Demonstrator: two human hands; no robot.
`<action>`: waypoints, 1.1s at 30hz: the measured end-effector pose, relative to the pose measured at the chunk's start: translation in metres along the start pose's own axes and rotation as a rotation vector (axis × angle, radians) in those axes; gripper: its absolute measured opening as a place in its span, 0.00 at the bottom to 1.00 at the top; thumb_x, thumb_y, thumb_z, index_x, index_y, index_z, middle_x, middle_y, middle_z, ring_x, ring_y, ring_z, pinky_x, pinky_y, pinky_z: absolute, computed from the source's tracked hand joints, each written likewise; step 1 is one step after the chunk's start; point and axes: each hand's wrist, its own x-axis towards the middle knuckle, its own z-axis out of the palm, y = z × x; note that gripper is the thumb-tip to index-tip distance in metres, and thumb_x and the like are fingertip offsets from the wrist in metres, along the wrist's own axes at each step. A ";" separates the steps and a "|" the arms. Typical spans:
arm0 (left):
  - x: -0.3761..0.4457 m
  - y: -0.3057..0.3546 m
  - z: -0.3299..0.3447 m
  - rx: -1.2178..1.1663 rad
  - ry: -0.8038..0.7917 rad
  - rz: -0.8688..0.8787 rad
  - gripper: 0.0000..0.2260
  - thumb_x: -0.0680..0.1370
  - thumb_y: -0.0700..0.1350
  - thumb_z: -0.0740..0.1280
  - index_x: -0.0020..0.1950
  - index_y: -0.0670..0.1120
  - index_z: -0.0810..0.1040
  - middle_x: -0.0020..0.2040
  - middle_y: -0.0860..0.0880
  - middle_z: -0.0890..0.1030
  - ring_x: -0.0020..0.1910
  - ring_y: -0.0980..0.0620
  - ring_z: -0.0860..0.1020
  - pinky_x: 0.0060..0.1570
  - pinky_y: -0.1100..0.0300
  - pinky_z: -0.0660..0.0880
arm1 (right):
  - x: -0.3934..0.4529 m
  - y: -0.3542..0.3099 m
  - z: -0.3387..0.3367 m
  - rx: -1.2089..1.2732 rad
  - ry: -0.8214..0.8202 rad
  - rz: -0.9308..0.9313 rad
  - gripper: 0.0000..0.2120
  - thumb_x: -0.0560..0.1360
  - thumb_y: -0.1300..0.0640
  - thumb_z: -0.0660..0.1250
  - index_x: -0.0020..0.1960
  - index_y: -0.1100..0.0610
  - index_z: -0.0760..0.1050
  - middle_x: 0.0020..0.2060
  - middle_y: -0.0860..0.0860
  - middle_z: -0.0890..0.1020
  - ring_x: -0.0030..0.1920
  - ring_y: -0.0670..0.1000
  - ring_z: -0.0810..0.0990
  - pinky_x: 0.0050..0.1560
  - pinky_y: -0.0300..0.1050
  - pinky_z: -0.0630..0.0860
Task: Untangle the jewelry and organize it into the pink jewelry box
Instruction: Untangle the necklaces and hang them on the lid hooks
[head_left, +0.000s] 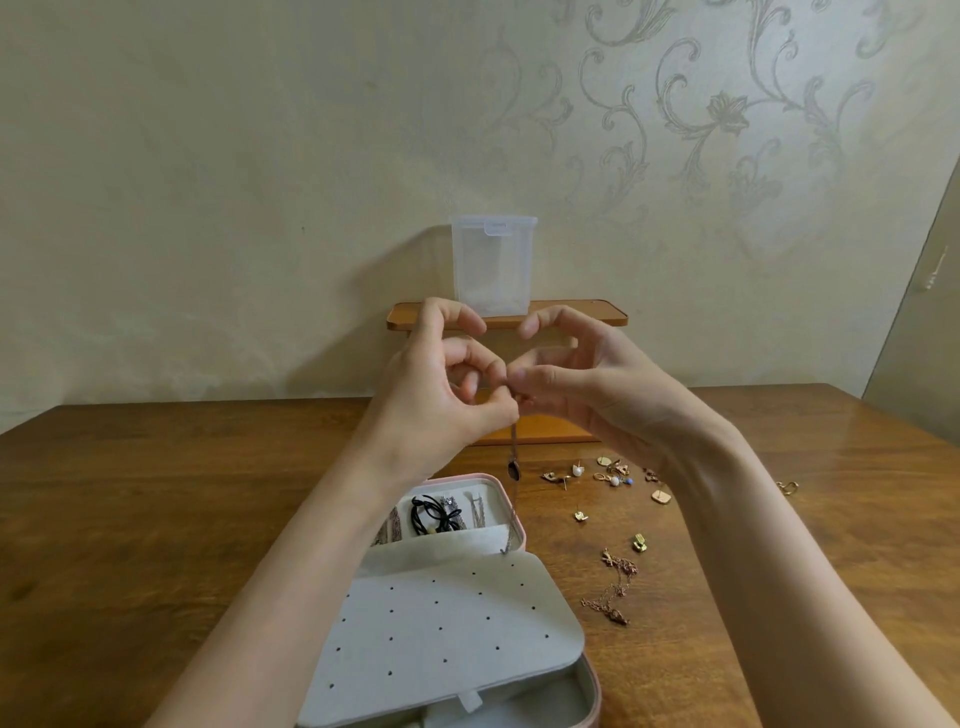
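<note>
Both hands raised above the wooden table (156, 493); left hand (441, 379) and right hand (582, 374) meet fingertip to fingertip, each pinching the top of a thin necklace (513, 467); its chain hangs straight down, dark pendant midway, lower end reaching the open pink jewelry box (522, 535); black hair ties (428, 514) lie in the box's rear compartment; loose earrings (613, 475) and a tangled gold chain (615, 587) lie on the table right of the box.
</note>
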 end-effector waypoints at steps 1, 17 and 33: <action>0.000 0.000 0.001 -0.016 0.001 -0.015 0.19 0.64 0.43 0.68 0.49 0.54 0.65 0.34 0.58 0.78 0.31 0.57 0.67 0.36 0.67 0.69 | -0.001 -0.002 0.000 -0.019 -0.007 -0.001 0.18 0.64 0.65 0.69 0.52 0.59 0.69 0.34 0.55 0.82 0.38 0.51 0.82 0.46 0.45 0.80; -0.001 0.008 0.007 -0.220 0.118 0.011 0.20 0.63 0.38 0.67 0.50 0.51 0.65 0.32 0.56 0.75 0.32 0.56 0.68 0.36 0.63 0.70 | 0.007 0.007 0.009 0.275 0.031 0.021 0.17 0.65 0.69 0.70 0.49 0.59 0.69 0.35 0.56 0.82 0.37 0.51 0.82 0.38 0.40 0.80; -0.002 -0.001 0.005 0.053 0.059 0.054 0.22 0.67 0.39 0.71 0.51 0.55 0.64 0.33 0.57 0.75 0.33 0.57 0.69 0.37 0.62 0.70 | 0.003 -0.001 0.010 -0.155 0.063 -0.034 0.14 0.73 0.72 0.65 0.50 0.59 0.65 0.36 0.59 0.79 0.36 0.51 0.79 0.39 0.40 0.79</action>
